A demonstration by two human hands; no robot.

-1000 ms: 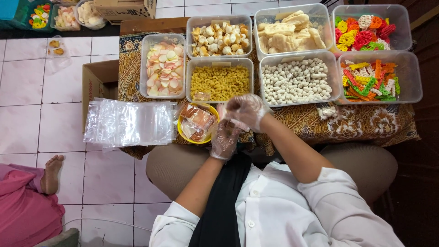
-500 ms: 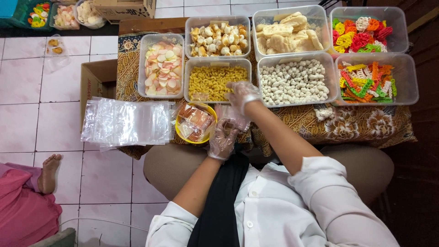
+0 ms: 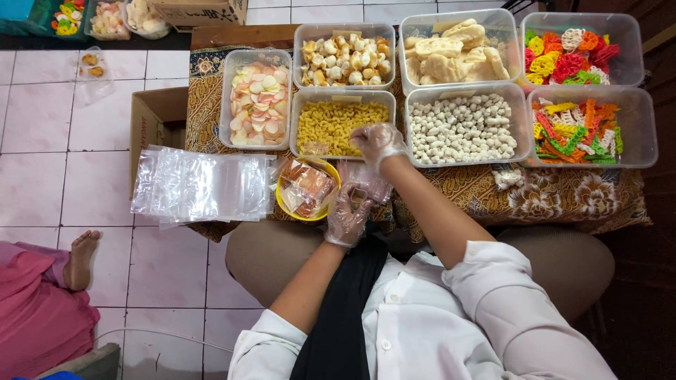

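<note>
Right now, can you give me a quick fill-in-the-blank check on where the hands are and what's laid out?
1. The right hand reaches into the tub of ____ curled snacks.
2. The left hand holds a clear plastic ____.
3. Both hands wear thin transparent ____.
4. The yellow bowl sits right of a pile of empty clear ____.

Missing words: yellow; bag; gloves; bags
</note>
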